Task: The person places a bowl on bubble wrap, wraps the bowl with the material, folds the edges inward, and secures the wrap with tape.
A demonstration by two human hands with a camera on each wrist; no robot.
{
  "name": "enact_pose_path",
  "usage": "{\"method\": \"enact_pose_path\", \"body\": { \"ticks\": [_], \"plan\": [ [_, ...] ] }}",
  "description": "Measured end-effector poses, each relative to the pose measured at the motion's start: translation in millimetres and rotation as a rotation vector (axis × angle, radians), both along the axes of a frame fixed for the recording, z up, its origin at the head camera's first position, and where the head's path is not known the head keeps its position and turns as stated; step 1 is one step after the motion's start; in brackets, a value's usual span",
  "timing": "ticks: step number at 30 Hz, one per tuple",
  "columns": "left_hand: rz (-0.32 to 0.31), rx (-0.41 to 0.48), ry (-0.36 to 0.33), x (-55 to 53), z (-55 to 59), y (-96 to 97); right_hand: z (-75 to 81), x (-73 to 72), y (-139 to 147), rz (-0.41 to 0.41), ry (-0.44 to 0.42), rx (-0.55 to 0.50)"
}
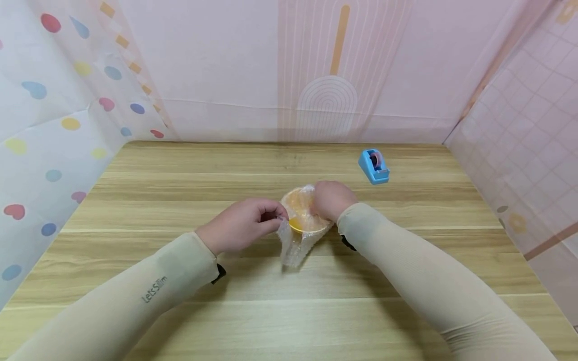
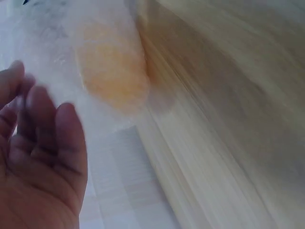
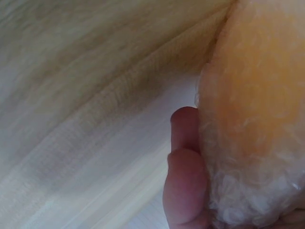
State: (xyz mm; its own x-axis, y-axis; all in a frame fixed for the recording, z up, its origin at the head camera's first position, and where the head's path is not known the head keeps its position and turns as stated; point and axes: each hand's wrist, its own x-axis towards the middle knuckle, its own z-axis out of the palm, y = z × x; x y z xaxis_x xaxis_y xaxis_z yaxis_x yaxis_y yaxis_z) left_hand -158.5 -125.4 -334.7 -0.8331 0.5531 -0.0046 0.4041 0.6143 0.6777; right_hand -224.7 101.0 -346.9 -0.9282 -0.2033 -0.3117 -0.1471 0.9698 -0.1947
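A round yellow bowl (image 1: 296, 224) is partly covered in clear bubble wrap (image 1: 295, 253) near the middle of the table. Its rim shows through a gap in the wrap on the near left side. With thumb and fingertips, my left hand (image 1: 244, 223) pinches a loose edge of the wrap at the bowl's left. On the other side, my right hand (image 1: 333, 199) grips the wrapped bowl. The right wrist view has the fingers (image 3: 185, 186) against the bubbled surface, yellow showing through it. Blurred, the wrapped bowl (image 2: 112, 71) appears beyond the left hand in the left wrist view.
A blue tape dispenser (image 1: 375, 168) with a pink roll stands toward the back right of the wooden table (image 1: 189, 170). Patterned sheets (image 1: 217, 65) hang behind the table and along both sides.
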Motion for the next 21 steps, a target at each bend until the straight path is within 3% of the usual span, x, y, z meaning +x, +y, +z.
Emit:
{"method": "enact_pose_path", "body": {
  "ticks": [5,8,15,21],
  "plan": [
    [0.08,0.013,0.091,-5.5,0.5,9.3,-1.6,-0.7,0.5,0.011,0.013,0.001],
    [0.109,0.011,0.113,-10.0,-0.5,15.0,-1.8,-1.1,0.8,0.005,0.005,-0.005],
    [0.128,-0.018,0.199,-21.9,-5.4,28.6,-1.1,-0.8,2.7,0.024,0.015,-0.019],
    [0.138,-0.08,0.234,-29.1,-10.0,37.7,-1.9,-1.5,2.8,0.029,0.019,-0.015]
  ]
}}
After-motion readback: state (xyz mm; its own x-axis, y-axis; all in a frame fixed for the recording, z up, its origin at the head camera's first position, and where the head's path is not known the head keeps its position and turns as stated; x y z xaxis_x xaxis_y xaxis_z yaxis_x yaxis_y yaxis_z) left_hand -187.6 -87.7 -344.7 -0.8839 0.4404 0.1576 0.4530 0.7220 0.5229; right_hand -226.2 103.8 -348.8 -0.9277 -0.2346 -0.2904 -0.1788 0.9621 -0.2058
